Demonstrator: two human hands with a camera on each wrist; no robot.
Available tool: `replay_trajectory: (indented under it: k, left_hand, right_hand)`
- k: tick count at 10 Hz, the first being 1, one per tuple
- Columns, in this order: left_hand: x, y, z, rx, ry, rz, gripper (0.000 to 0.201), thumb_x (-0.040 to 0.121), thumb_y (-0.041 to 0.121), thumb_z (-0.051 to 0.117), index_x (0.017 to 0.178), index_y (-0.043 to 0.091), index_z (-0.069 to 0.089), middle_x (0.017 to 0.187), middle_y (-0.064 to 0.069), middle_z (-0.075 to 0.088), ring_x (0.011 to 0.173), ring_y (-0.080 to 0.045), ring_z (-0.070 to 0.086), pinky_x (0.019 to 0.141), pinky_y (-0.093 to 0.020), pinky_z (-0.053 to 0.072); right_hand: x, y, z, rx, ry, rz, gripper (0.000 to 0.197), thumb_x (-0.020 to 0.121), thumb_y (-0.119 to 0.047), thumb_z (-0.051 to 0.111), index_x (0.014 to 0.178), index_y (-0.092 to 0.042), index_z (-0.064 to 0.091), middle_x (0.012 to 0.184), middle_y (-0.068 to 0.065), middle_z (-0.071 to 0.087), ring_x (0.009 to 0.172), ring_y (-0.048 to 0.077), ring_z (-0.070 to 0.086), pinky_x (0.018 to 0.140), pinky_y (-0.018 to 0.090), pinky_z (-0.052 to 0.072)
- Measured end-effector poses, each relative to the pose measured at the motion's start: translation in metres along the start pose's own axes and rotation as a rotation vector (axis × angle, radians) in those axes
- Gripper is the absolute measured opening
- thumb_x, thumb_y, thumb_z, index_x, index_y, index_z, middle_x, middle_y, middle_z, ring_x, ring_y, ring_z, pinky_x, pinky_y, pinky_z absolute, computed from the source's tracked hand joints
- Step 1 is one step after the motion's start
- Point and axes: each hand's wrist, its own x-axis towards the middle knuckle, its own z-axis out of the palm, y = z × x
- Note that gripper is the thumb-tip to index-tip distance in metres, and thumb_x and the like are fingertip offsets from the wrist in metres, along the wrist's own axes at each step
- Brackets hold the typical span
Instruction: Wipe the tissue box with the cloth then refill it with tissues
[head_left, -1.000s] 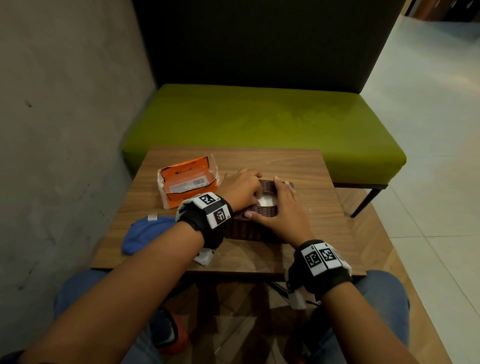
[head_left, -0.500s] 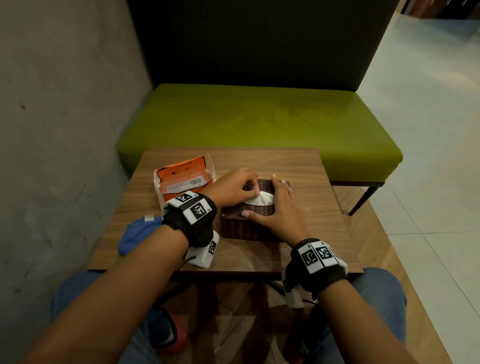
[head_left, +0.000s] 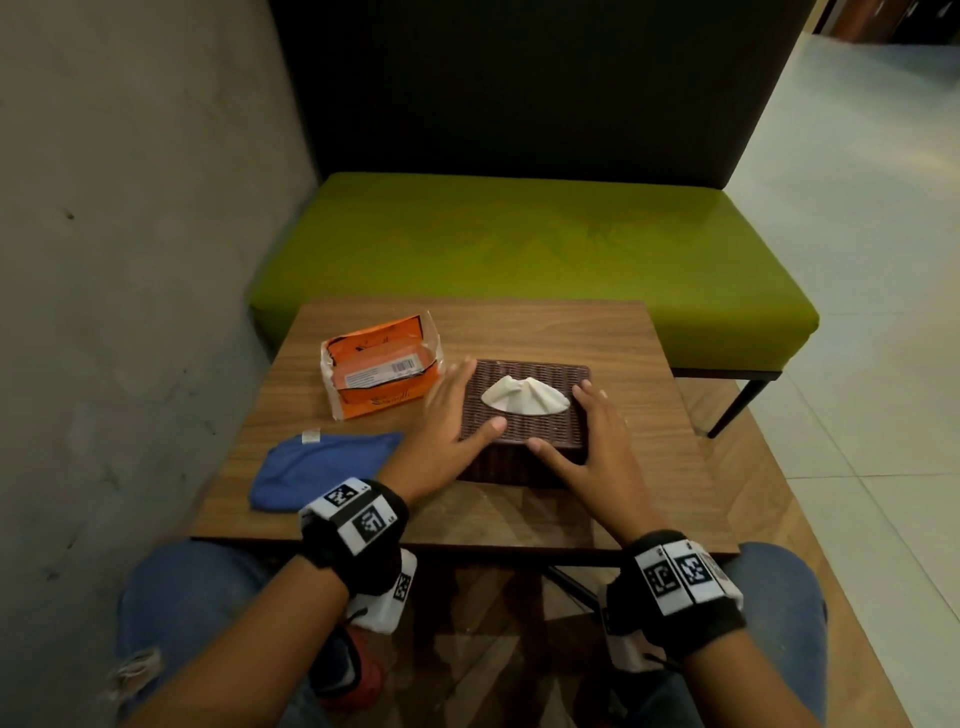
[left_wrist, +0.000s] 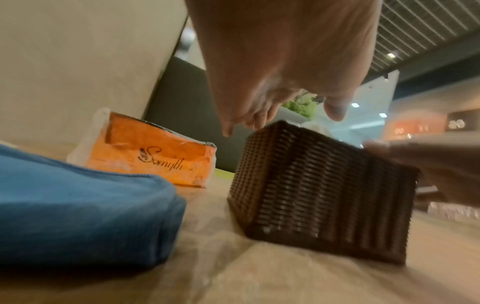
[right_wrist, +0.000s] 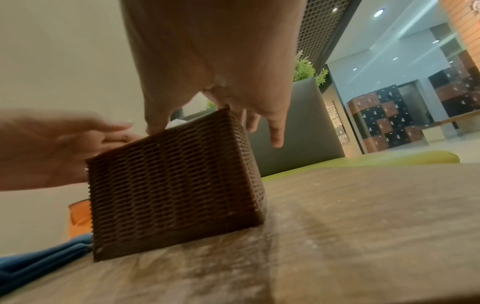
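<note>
Both hands, left hand (head_left: 445, 427) and right hand (head_left: 594, 451), rest open-fingered on the refilled wicker tissue box (head_left: 524, 415), so only letting go seems left.

A small wood-grain table (head_left: 613, 338) stands before a green bench, carrying three things: a brown woven tissue box (head_left: 524, 431) with a white tissue (head_left: 524, 397) rising from its oval slot, an opened orange tissue packet (head_left: 376, 371) just to its left, and a folded blue cloth (head_left: 319, 467) near the front-left corner.
</note>
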Motion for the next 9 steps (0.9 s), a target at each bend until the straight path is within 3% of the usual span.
replay_trajectory:
  k: [1,3,4,5,6,7,8,9]
  left_hand:
    - [-0.002,-0.006,0.013,0.103,-0.027,0.0,0.076,0.093,0.051,0.04,0.15,0.02,0.002,0.159,0.004,-0.006,0.145,-0.009,-0.008,0.12,-0.04,0.004]
    - [0.036,-0.018,0.005,0.191,-0.062,-0.033,0.08,0.09,0.058,0.036,0.15,0.018,0.002,0.159,0.002,-0.007,0.146,-0.012,-0.007,0.119,-0.047,0.008]
    - [0.059,-0.02,-0.004,0.213,-0.094,-0.063,0.079,0.092,0.054,0.039,0.15,0.016,0.002,0.159,0.0,-0.007,0.146,-0.013,-0.008,0.119,-0.048,0.008]
    - [0.068,-0.018,-0.008,0.203,-0.076,-0.058,0.077,0.094,0.05,0.041,0.15,0.013,0.003,0.159,-0.002,-0.007,0.146,-0.014,-0.008,0.12,-0.043,0.006]
    - [0.072,-0.022,-0.007,0.175,-0.073,-0.04,0.077,0.093,0.051,0.042,0.15,0.015,0.004,0.159,0.0,-0.007,0.146,-0.012,-0.008,0.12,-0.042,0.007]
    - [0.079,-0.021,-0.014,0.23,-0.115,-0.052,0.08,0.09,0.053,0.046,0.151,0.017,0.008,0.16,0.001,-0.002,0.146,-0.013,-0.003,0.12,-0.038,0.008]
    - [0.077,-0.013,-0.037,0.13,-0.024,-0.018,0.083,0.084,0.053,0.057,0.149,0.022,0.016,0.158,0.003,0.013,0.144,-0.011,0.012,0.116,-0.03,0.015]
    - [0.05,-0.025,-0.065,-0.083,0.283,-0.013,0.056,0.088,0.04,0.059,0.138,0.022,0.04,0.143,0.004,0.044,0.133,-0.011,0.037,0.109,-0.028,0.031]
  right_hand:
    - [0.007,0.001,0.002,-0.033,-0.029,0.003,0.082,0.08,-0.049,0.07,0.145,-0.011,0.038,0.156,0.004,0.031,0.146,0.019,0.022,0.118,0.033,0.022]
    - [0.047,0.005,0.006,-0.068,-0.084,0.034,0.084,0.08,-0.053,0.068,0.146,-0.011,0.035,0.158,0.006,0.028,0.147,0.019,0.023,0.116,0.049,0.028]
    - [0.072,0.005,0.01,-0.071,-0.115,0.041,0.084,0.081,-0.051,0.068,0.145,-0.009,0.035,0.157,0.009,0.028,0.146,0.021,0.024,0.116,0.049,0.028]
    - [0.088,0.007,0.012,-0.075,-0.133,0.05,0.085,0.08,-0.052,0.068,0.145,-0.009,0.035,0.158,0.009,0.027,0.146,0.021,0.024,0.116,0.048,0.028]
    - [0.091,0.01,0.012,-0.121,-0.126,0.052,0.088,0.076,-0.06,0.066,0.145,-0.012,0.036,0.157,0.006,0.03,0.145,0.02,0.028,0.113,0.054,0.03]
    - [0.096,0.014,0.01,-0.167,-0.114,0.033,0.09,0.074,-0.062,0.066,0.143,-0.011,0.039,0.151,0.008,0.039,0.139,0.024,0.037,0.109,0.053,0.035]
    - [0.095,0.004,0.006,-0.186,-0.115,-0.008,0.093,0.072,-0.069,0.063,0.14,-0.009,0.041,0.151,0.008,0.038,0.139,0.025,0.037,0.112,0.049,0.034]
    - [0.077,-0.013,-0.012,-0.094,-0.056,-0.07,0.084,0.077,-0.056,0.066,0.143,-0.01,0.039,0.155,0.008,0.03,0.143,0.018,0.029,0.116,0.023,0.022]
